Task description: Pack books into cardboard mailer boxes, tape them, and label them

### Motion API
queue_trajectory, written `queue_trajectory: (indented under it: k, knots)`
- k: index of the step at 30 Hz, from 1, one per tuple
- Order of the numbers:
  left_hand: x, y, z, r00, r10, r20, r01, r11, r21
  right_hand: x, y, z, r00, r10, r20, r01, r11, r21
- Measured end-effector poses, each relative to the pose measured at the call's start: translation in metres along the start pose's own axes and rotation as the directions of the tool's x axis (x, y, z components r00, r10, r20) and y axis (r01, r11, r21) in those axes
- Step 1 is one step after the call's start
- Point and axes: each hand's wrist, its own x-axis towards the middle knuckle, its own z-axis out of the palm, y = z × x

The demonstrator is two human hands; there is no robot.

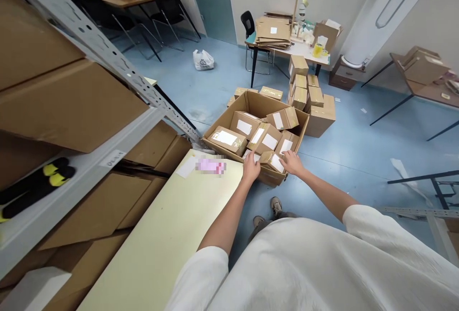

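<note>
A large open carton [225, 147] holds several small taped cardboard boxes with white labels. At its near edge lies one small cardboard box [267, 159], between my two hands. My left hand [251, 167] is at this box's left end, fingers bent against it. On the opposite end, my right hand [292, 162] presses its curled fingers near the white label. Parts of the fingertips are hidden among the boxes. Just beyond are a labelled box [263, 138] and another one [228, 139] at the carton's left side.
A pale yellow tabletop [172, 225] runs along my left, with a blurred pink item [211, 166] on it. Left of that stands a metal shelf [143, 124] full of cartons. Stacked boxes [321, 117] stand behind the carton, before a white table [304, 51].
</note>
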Motion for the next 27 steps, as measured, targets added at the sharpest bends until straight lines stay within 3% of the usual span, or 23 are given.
queue_trajectory:
  k: [9, 14, 19, 23, 27]
  knots:
    - [-0.056, -0.025, -0.051, 0.998, -0.041, -0.057, 0.042, 0.999, 0.015, -0.008, -0.062, 0.025, 0.979, -0.205, 0.008, 0.205, 0.979, 0.022]
    - [-0.096, -0.047, -0.087, 0.977, -0.146, -0.156, 0.152, 0.988, 0.032, -0.001, -0.112, 0.040, 0.918, -0.392, 0.065, 0.391, 0.920, 0.032]
    - [-0.148, -0.063, -0.123, 0.906, -0.290, -0.308, 0.312, 0.950, 0.022, 0.013, -0.170, 0.061, 0.787, -0.597, 0.157, 0.595, 0.801, 0.068]
    - [-0.196, -0.069, -0.141, 0.792, -0.399, -0.461, 0.440, 0.898, -0.021, 0.019, -0.214, 0.084, 0.636, -0.726, 0.262, 0.731, 0.675, 0.099]
    - [-0.244, -0.062, -0.140, 0.661, -0.489, -0.569, 0.548, 0.833, -0.080, 0.012, -0.243, 0.101, 0.470, -0.820, 0.325, 0.833, 0.535, 0.144]
